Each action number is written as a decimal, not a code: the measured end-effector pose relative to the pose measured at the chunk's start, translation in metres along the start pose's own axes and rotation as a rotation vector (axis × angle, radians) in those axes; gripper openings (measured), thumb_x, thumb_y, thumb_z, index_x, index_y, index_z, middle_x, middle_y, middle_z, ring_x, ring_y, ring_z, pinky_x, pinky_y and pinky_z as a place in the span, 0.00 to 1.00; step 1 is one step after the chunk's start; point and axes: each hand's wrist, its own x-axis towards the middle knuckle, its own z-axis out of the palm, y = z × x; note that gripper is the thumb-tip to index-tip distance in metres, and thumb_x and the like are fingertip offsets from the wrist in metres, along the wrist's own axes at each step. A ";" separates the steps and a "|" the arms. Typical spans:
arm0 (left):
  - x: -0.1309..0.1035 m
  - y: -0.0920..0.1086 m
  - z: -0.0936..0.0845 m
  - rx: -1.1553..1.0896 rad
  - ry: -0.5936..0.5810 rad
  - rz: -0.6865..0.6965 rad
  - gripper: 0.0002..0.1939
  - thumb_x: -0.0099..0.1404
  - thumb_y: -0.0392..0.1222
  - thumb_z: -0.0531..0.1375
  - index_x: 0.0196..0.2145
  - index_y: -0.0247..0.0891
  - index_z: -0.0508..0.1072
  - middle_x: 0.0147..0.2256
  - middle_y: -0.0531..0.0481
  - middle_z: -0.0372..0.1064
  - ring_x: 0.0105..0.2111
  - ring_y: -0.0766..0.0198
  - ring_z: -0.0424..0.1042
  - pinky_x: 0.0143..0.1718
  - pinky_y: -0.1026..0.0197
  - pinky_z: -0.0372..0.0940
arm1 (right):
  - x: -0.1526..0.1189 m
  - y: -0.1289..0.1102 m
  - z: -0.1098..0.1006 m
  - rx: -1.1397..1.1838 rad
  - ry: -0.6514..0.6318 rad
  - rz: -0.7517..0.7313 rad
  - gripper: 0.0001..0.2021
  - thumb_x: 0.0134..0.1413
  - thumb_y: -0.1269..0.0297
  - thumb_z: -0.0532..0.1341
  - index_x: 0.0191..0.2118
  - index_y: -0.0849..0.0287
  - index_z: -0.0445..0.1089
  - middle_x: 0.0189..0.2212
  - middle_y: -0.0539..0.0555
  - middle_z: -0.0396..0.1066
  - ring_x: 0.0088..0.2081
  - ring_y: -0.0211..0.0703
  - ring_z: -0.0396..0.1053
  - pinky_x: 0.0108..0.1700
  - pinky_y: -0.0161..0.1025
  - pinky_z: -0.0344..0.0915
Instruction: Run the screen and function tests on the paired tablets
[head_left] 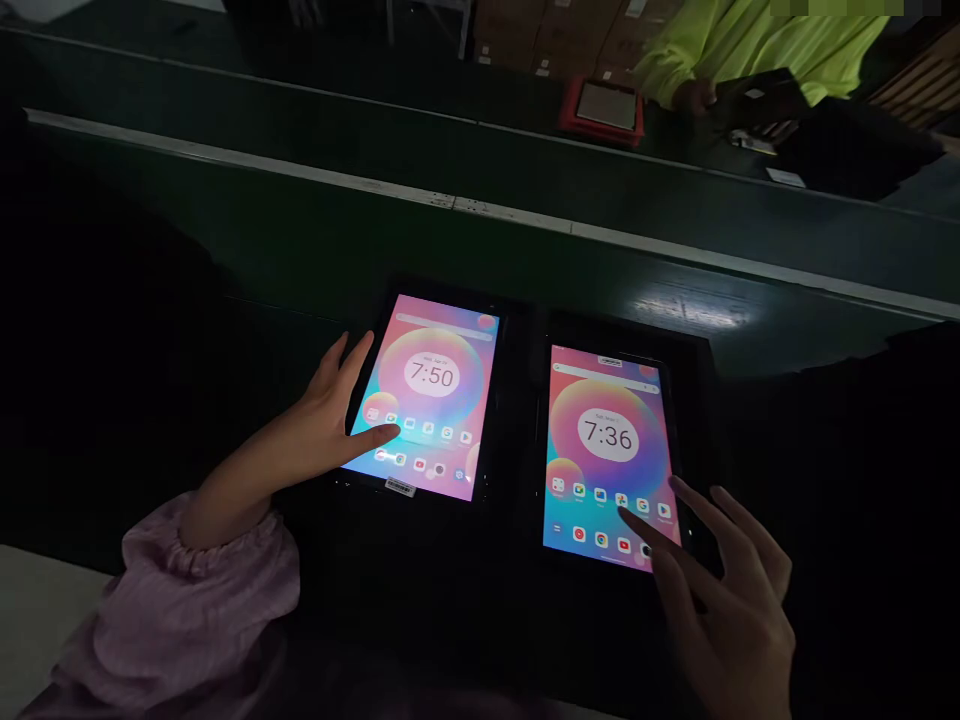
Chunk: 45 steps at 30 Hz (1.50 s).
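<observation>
Two lit tablets lie side by side on a dark surface. The left tablet (442, 340) reads 7:50 over a pink and blue wallpaper with rows of app icons, and a barcode label (400, 487) sits on its lower edge. My left hand (322, 420) rests at its left edge, fingers apart, thumb over the screen by the icons. On the right tablet (577, 470), showing 7:36, a small label (610, 361) is at the top. My right hand (735, 590) is over its lower right corner, fingers spread, index fingertip at an icon. Whether that fingertip touches cannot be made out.
A pale strip (315, 178) runs across behind the tablets. Beyond it, a person in a yellow-green top (765, 50) handles a dark item near a red tray (570, 110) holding a grey flat piece. Cardboard boxes (506, 25) stand at the back.
</observation>
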 end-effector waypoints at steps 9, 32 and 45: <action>-0.012 -0.002 -0.001 0.104 -0.134 0.025 0.70 0.54 0.65 0.70 0.75 0.56 0.24 0.72 0.44 -0.02 0.72 0.21 0.23 0.63 0.23 0.52 | -0.002 -0.004 -0.002 0.076 0.062 0.040 0.12 0.71 0.63 0.58 0.46 0.53 0.81 0.64 0.55 0.68 0.66 0.68 0.62 0.49 0.55 0.65; -0.011 -0.017 -0.024 -0.002 -0.247 0.052 0.58 0.66 0.61 0.59 0.75 0.46 0.21 0.76 0.51 0.12 0.76 0.47 0.28 0.73 0.46 0.42 | 0.016 -0.019 0.006 0.150 -0.161 -0.221 0.12 0.68 0.68 0.59 0.47 0.52 0.80 0.69 0.54 0.59 0.71 0.67 0.52 0.59 0.61 0.61; -0.010 -0.010 -0.025 -0.047 -0.260 -0.034 0.62 0.64 0.62 0.62 0.74 0.53 0.18 0.75 0.47 0.12 0.74 0.36 0.30 0.70 0.36 0.48 | 0.018 -0.022 0.005 0.129 -0.148 -0.227 0.10 0.67 0.70 0.59 0.45 0.54 0.79 0.67 0.55 0.62 0.71 0.67 0.53 0.57 0.60 0.65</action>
